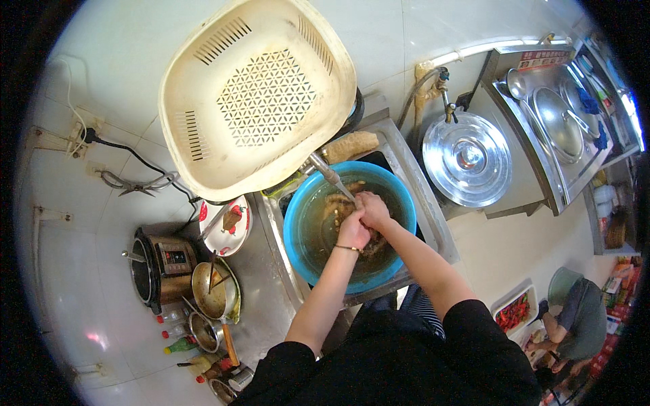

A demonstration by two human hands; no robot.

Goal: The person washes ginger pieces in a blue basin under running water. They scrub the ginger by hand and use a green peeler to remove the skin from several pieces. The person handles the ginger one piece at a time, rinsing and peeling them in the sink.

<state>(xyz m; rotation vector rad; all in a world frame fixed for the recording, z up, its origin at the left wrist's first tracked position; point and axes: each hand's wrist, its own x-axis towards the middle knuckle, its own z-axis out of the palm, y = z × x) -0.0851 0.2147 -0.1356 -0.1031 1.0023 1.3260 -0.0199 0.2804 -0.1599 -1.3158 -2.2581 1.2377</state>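
Observation:
Both hands are together over a round blue plastic basin (291,223) standing in the steel sink (434,231). My left hand (354,231), with a dark bracelet at the wrist, presses against my right hand (375,209). The tap spout (325,169) points down at them, and a stream of water (347,192) reaches the fingers. Whether anything is held between the palms is hidden. Cloudy brownish water fills much of the basin, with pale brown pieces of food (335,204) in it beyond my fingers.
A cream plastic colander (190,86) hangs above the sink. Left are a plate (207,215), an electric pressure cooker (175,259), a pan (203,289) and bottles (180,345). To the right stand a lidded metal pot (442,157) and a stove (563,177). A person (584,319) crouches beside red peppers (514,313).

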